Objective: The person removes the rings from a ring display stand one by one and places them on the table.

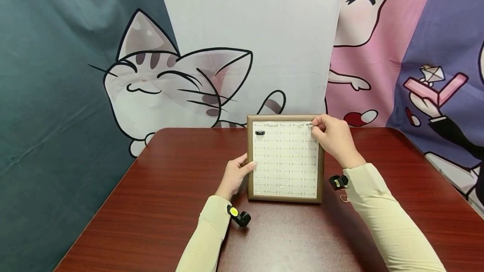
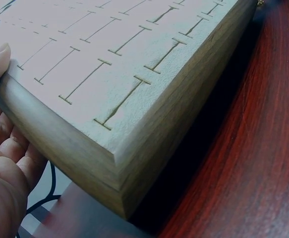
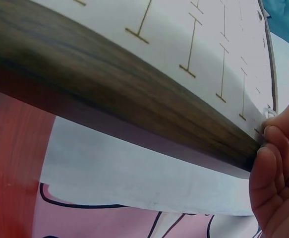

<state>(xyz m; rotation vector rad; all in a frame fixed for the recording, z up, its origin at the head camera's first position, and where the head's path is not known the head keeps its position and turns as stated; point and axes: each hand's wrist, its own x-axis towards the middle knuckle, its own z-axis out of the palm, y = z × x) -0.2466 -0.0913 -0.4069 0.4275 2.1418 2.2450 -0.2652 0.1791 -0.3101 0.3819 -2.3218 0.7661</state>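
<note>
A ring display board (image 1: 285, 199) with a brown wooden frame and a white slotted pad stands tilted up on the table. My left hand (image 1: 235, 174) grips its left side, thumb on the front and fingers behind the frame, as the left wrist view shows. At the top right corner, my right hand (image 1: 335, 138) pinches a small silvery ring (image 1: 309, 124) at a slot in the top row. Its fingertips largely cover the ring in the right wrist view. One wide black ring (image 1: 260, 133) sits in a slot near the board's upper left.
The reddish-brown wooden table (image 1: 181, 171) extends around the board on both sides. Behind its far edge hangs a cartoon-printed cloth (image 1: 253, 16). Small black cameras are strapped at both wrists, and a thin bracelet (image 1: 343, 198) dangles from the right one.
</note>
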